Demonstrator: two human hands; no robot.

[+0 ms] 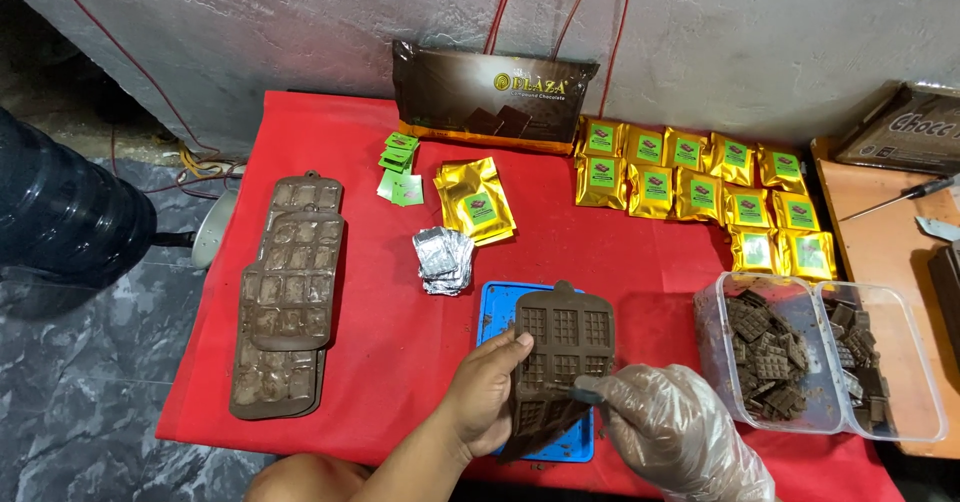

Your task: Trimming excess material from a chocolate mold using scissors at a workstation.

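My left hand (483, 394) is bare and grips the left edge of a brown silicone chocolate mould (560, 347), holding it tilted over a blue board (492, 307). My right hand (668, 428) wears a clear plastic glove and pinches a small dark tool (586, 396) against the mould's lower part. The mould's cavities hold brown chocolate bars. Both hands are at the front of the red table (380, 332).
A stack of brown moulds (288, 297) lies at the left. Two clear tubs (800, 367) with chocolate pieces stand at the right. Gold pouches (700, 187), silver foil squares (443, 259), green labels (400, 167) and a large brown chocolate pack (490, 97) sit farther back.
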